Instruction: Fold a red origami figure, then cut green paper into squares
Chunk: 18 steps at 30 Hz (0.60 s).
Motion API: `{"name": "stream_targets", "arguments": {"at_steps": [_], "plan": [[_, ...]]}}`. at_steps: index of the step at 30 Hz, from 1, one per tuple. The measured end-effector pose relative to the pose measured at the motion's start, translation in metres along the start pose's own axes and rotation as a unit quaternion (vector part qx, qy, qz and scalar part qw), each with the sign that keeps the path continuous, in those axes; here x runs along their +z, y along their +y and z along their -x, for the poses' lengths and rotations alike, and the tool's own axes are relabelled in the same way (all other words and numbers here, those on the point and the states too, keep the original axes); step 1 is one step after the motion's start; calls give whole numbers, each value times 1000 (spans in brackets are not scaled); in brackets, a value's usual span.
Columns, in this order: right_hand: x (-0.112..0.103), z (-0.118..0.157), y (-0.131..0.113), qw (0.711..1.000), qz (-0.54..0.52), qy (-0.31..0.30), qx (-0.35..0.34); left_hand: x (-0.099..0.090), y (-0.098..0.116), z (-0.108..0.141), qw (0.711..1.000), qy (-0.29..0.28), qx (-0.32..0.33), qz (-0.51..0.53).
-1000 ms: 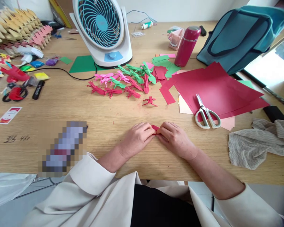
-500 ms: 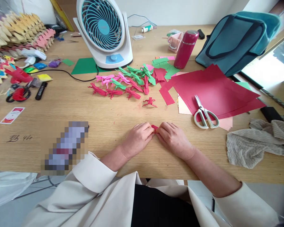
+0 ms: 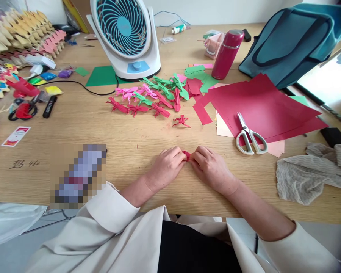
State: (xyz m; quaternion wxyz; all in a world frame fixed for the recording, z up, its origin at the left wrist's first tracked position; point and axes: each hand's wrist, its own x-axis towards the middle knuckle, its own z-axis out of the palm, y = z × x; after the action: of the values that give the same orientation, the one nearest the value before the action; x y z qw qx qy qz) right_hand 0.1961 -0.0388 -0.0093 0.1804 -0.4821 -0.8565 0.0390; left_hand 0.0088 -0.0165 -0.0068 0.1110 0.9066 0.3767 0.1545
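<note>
Between my fingertips is a small folded piece of red paper [image 3: 186, 155], mostly covered by the fingers. My left hand [image 3: 168, 165] is closed in a pinch on its left side. From the right, my right hand [image 3: 211, 167] pinches the other side. Beyond the hands lies a red folded paper figure [image 3: 181, 121] with thin legs. Farther back is a cluster of similar red, pink and green paper figures [image 3: 165, 89]. Red paper strips [image 3: 203, 113] lie right of the cluster.
White-handled scissors [image 3: 250, 138] rest partly on large red sheets [image 3: 261, 102]. A fan [image 3: 136, 66], a red bottle [image 3: 229, 55] and a teal bag [image 3: 284, 45] stand behind. A crumpled cloth [image 3: 298, 174] lies right; a blurred phone-like object [image 3: 78, 174] lies left; a black marker [image 3: 49, 106] is farther left.
Both hands keep their pinch on the red paper, and its visible part has turned slightly between the fingertips. The camera view has shifted a little.
</note>
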Motion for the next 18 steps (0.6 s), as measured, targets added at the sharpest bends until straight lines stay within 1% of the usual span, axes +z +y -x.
{"name": "stream_targets", "arguments": {"at_steps": [3,7,9,13,18], "plan": [[-5,3,4,999,-22,-19,31,0,-1,-1,1000,-1,-11,7],[-19,7,17,988,-109,-64,86,-1,-1,-2,1000,2,-8,13],[-25,7,23,982,-141,-75,104,-1,-1,-2,1000,8,-6,13],[-27,6,23,977,-170,-70,108,-1,-2,-2,1000,13,-11,15],[-21,3,13,981,-153,-67,100,-2,-1,-3,1000,4,-20,17]]}}
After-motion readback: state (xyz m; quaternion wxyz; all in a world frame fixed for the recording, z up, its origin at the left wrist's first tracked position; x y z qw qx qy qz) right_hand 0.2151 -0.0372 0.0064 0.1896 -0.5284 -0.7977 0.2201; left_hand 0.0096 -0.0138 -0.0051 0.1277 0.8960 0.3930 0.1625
